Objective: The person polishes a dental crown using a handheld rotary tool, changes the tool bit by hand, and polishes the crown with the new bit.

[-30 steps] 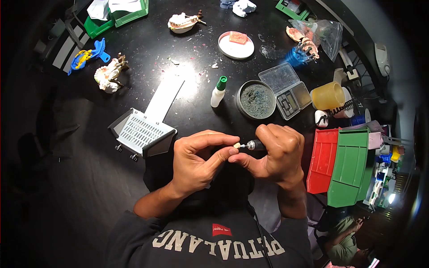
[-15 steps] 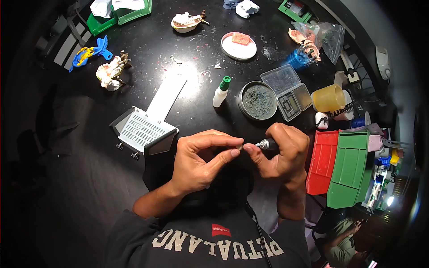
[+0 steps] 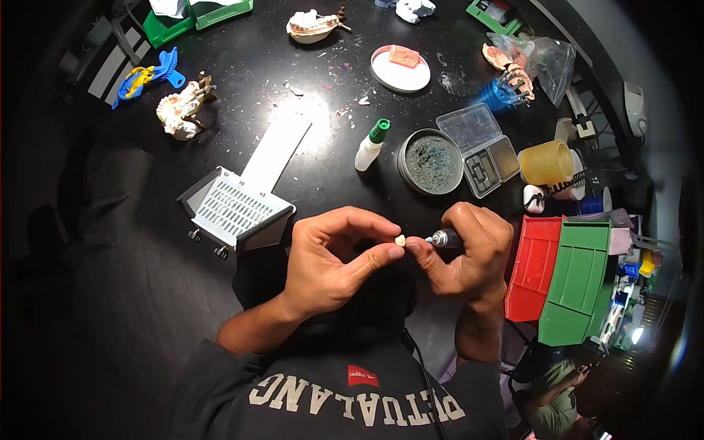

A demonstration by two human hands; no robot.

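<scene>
Between its thumb and index finger, my left hand [image 3: 326,260] pinches a small cream-coloured artificial tooth [image 3: 400,240]. Close on its right, my right hand [image 3: 475,257] is wrapped round a rotary handpiece [image 3: 446,238] with a dark body and metal nose. The handpiece's small pale bluish tip points left at the tooth, and my right thumb reaches forward beside it. Whether the tip touches the tooth I cannot tell. Beyond my hands stand a white bottle with a green cap [image 3: 372,144] and a round tin [image 3: 430,163] holding dark grey debris.
A slotted metal dust guard [image 3: 238,207] stands at the left. An open pocket scale [image 3: 490,165], a yellow cup [image 3: 546,163] and red [image 3: 534,268] and green bins [image 3: 576,282] line the right. Dental models [image 3: 183,108] and a white lid [image 3: 389,77] lie farther back. Another person [image 3: 554,400] shows at lower right.
The tooth has turned in my left fingers, showing more of its pale face. Both hands keep their grips. The table view has shifted slightly to the right and up.
</scene>
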